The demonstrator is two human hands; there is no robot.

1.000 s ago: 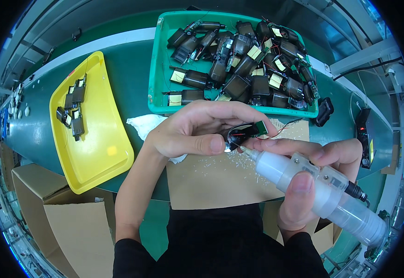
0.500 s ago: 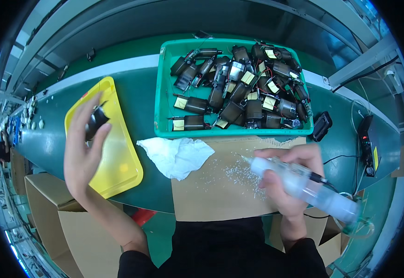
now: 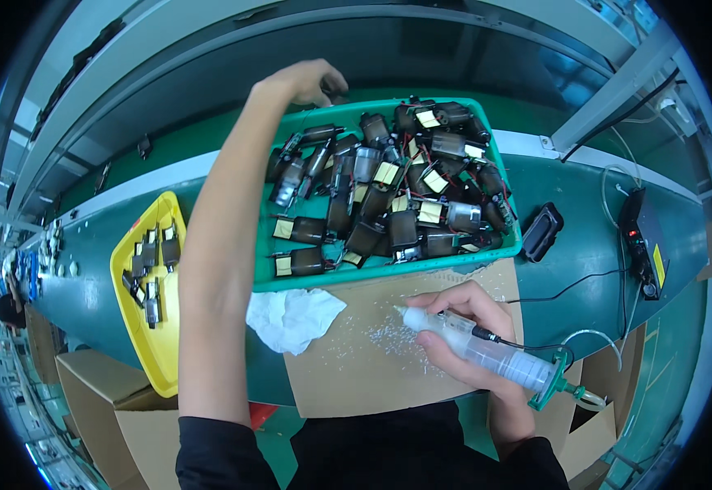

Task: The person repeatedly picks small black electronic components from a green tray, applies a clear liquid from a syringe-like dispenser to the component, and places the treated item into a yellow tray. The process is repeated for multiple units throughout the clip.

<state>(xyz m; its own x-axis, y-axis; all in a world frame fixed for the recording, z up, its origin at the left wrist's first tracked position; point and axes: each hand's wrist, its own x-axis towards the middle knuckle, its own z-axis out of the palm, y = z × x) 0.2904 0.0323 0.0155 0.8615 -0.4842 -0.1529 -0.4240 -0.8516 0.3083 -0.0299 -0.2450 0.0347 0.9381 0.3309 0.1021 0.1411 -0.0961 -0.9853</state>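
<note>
Gripping a translucent cylindrical syringe [image 3: 499,359], right fingers [image 3: 465,300] sit above white-flecked cardboard [image 3: 344,388].

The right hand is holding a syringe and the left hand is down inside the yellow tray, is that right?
Not quite: the left hand is not in the yellow tray; the head view shows it by the far rim of the green bin. The right hand does hold a syringe.

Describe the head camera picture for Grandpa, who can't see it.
A person's right hand grips a dispensing syringe over cardboard; the left hand is near the far rim of a green tray holding many dark wired parts.
</note>
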